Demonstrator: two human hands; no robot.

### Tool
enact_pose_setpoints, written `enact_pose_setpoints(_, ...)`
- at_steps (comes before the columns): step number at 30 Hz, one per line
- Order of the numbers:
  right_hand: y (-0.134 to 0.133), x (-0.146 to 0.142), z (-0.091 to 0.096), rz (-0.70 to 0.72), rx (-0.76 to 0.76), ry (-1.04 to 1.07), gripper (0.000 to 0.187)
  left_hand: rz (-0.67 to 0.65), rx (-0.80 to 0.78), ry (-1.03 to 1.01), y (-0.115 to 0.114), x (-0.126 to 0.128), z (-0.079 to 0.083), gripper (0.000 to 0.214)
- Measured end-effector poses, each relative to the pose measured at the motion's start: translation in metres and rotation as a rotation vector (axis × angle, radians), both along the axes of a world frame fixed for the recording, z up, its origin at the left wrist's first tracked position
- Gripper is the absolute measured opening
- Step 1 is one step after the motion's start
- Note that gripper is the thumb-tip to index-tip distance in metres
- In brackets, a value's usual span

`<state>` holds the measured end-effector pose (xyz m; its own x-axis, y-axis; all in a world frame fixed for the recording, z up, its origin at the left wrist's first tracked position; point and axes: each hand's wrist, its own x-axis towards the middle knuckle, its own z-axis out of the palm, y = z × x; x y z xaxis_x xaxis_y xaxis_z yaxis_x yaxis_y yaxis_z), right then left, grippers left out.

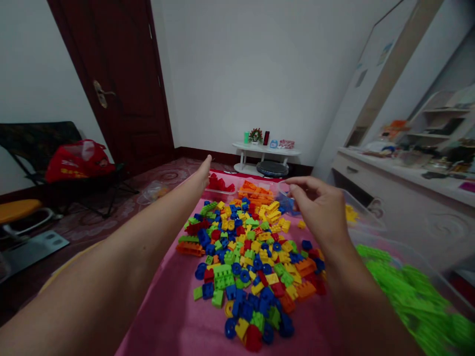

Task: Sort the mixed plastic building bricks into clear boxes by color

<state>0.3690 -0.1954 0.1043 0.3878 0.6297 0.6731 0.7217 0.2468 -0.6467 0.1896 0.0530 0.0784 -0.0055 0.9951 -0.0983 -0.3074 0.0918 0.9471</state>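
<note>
A big heap of loose building blocks [248, 257] in blue, yellow, green, red and orange lies on a pink cloth [166, 316]. My left hand [204, 167] is stretched far forward, over the near edge of a clear bin of red blocks [221, 185]; its fingers point away and are hidden. My right hand [319, 205] hovers above the heap's far right side, fingers curled into a pinch beside a clear bin of blue blocks [287, 202]. I cannot make out anything between the fingertips.
Further clear bins hold orange blocks [256, 190], yellow blocks [351, 213] and bright green blocks [411, 296]. A dark door [122, 84] and a folding chair with a red bag [76, 160] stand at left. A white low table [265, 148] is behind, a white cabinet [401, 198] at right.
</note>
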Motion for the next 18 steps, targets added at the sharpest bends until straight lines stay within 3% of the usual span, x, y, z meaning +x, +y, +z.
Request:
enact_pose_setpoints(2,0.003,0.006,-0.003,0.0,-0.033,-0.009,0.023,-0.034,0.127,0.217,-0.008,0.003,-0.007,0.031)
enact_pose_setpoints(4,0.008,0.011,-0.009,0.036,-0.119,-0.047,0.024,-0.099,0.197,0.299,-0.023,0.008,-0.015,0.028)
enact_pose_setpoints(6,0.014,0.012,-0.017,0.098,-0.253,-0.125,0.022,-0.247,0.25,0.344,-0.042,0.013,-0.025,0.027)
enact_pose_setpoints(8,0.019,0.011,-0.025,0.159,-0.391,-0.225,0.02,-0.479,0.392,0.484,-0.063,0.016,-0.036,0.03)
enact_pose_setpoints(10,0.023,0.009,-0.033,0.182,-0.495,-0.309,0.019,-0.591,0.56,0.676,-0.081,0.018,-0.047,0.026)
enact_pose_setpoints(13,0.025,0.007,-0.044,0.167,-0.641,-0.417,0.022,-0.627,0.73,0.945,-0.1,0.016,-0.058,0.019)
enact_pose_setpoints(18,0.026,0.005,-0.062,0.07,-0.897,-0.579,0.034,-0.615,0.721,1.124,-0.107,0.002,-0.066,0.021)
